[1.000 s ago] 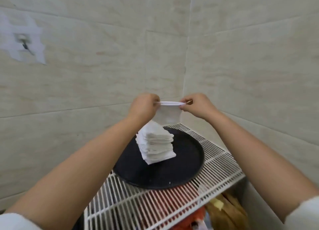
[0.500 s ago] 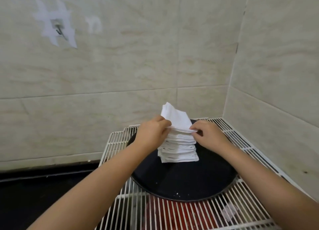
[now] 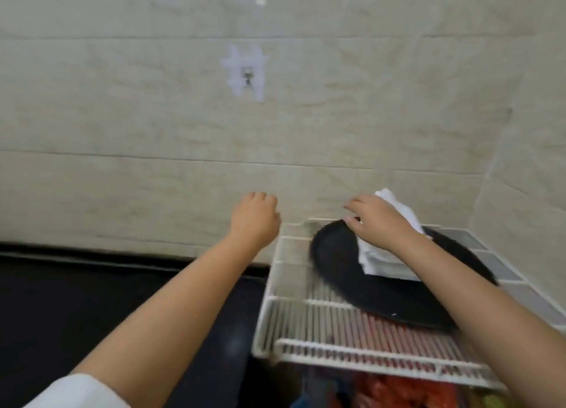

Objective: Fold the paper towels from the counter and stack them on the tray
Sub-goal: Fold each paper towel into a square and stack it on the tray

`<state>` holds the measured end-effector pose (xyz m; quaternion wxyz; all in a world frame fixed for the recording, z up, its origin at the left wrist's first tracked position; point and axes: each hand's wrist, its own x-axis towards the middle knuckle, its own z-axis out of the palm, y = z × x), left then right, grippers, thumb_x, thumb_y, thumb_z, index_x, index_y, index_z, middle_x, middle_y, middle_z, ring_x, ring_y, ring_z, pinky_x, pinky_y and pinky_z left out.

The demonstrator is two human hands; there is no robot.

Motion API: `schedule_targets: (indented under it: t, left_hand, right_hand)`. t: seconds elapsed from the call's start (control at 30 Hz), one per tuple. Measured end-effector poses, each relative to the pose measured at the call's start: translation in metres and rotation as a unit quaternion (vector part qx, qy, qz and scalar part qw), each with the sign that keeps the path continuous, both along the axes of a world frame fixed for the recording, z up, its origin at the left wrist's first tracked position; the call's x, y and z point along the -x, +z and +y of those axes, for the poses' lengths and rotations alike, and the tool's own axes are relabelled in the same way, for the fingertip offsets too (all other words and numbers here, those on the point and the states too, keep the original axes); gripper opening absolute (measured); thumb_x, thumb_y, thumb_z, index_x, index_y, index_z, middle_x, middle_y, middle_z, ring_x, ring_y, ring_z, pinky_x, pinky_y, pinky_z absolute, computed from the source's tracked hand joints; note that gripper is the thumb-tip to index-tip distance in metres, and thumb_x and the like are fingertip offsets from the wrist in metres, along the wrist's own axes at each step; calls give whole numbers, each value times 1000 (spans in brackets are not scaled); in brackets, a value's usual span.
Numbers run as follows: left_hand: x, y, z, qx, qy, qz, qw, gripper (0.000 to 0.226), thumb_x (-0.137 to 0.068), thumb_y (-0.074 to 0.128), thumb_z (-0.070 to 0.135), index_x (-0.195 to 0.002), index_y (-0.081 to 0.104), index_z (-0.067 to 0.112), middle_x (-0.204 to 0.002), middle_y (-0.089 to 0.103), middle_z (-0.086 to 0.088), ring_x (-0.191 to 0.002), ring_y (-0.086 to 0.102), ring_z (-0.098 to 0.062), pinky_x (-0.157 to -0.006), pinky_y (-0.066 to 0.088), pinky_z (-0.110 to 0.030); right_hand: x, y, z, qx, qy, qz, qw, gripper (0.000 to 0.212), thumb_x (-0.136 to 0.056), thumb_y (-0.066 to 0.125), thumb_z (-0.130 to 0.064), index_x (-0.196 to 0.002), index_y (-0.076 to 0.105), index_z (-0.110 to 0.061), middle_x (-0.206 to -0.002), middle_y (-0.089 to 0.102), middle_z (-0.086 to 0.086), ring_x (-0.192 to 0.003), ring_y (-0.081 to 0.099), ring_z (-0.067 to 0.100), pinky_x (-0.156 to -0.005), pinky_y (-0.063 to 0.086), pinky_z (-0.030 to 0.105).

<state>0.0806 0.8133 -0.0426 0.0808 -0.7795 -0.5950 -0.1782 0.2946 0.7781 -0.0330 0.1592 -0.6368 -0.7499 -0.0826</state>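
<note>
One right hand [image 3: 378,223] rests atop towel stack [image 3: 386,262]

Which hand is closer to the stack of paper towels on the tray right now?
Right. The right hand rests on top of the paper towel stack on the black tray; the left hand hangs off to the stack's left, clear of the wire rack.
</note>
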Motion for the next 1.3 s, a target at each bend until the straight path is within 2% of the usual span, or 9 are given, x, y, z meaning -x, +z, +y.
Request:
schedule_targets:
  t: [0.07, 0.17, 0.3, 0.5, 0.7, 1.0, 1.13, 1.3]
  left_hand:
    - [67, 5, -26, 7, 45, 25, 999, 42, -97, 36, 32, -133, 42, 12, -140, 43, -9, -132, 33, -27, -102, 34, -38]
    - [176, 2, -80, 26, 121, 44, 991, 47, -98, 32, 39, -140, 34, 18, -149, 32, -5, -142, 17, -28, -109, 26, -42]
    - [335, -14, -175, 35, 268, 42, 962, 53, -97, 32, 43, -145, 23, 21, -157, 14, -3, -145, 0, -28, -115, 14, -47]
    - [535, -36, -356, 55, 506, -1, 861, 55, -98, 30, 43, -147, 15, 24, -158, 5, -1, -145, -6, -27, -116, 10, -48]
    - [660, -71, -507, 89, 664, -22, 742, 53, -98, 30, 41, -147, 16, 23, -158, 5, 0, -145, -5, -27, -116, 10, -47]
    - [849, -87, -636, 86, 803, -16, 589, 52, -97, 34, 41, -144, 23, 22, -156, 14, 0, -145, 2, -26, -114, 17, -49]
    - [919, -83, -668, 70, 835, -37, 545, 51, -96, 37, 39, -143, 26, 22, -156, 15, 0, -145, 4, -26, -114, 16, -48]
    - [989, -107, -721, 99, 870, -79, 477, 54, -97, 34, 40, -146, 22, 21, -157, 12, 0, -145, 1, -25, -115, 14, -46]
  right_hand:
    - [67, 5, -3, 5, 50, -3, 999, 43, -93, 45, -30, -130, 48, -8, -135, 48, 15, -126, 42, 31, -104, 37, 43]
    - [190, 7, -18, 24, 116, -14, 993, 54, -95, 39, -41, -142, 30, -15, -150, 28, 12, -140, 21, 30, -115, 22, 45]
    - [379, -1, -60, 60, 243, -16, 968, 60, -94, 33, -48, -146, 14, -24, -157, 7, 7, -145, 1, 30, -116, 9, 52]
    - [640, -19, -179, 79, 466, -59, 879, 61, -94, 31, -49, -147, 8, -27, -158, 0, 6, -145, -8, 29, -115, 3, 54]
    - [827, -46, -290, 93, 625, -91, 770, 61, -95, 31, -48, -147, 8, -27, -158, -1, 6, -144, -9, 29, -115, 2, 54]
    - [1087, -70, -395, 80, 757, -131, 635, 61, -95, 31, -49, -146, 7, -28, -158, -2, 6, -144, -9, 30, -116, 3, 55]
    - [1186, -61, -423, 76, 785, -120, 603, 61, -94, 33, -49, -146, 8, -28, -158, -2, 7, -145, -8, 30, -116, 4, 55]
    - [1283, -87, -464, 95, 809, -148, 561, 61, -94, 33, -49, -147, 9, -28, -158, -1, 5, -145, -8, 29, -116, 5, 55]
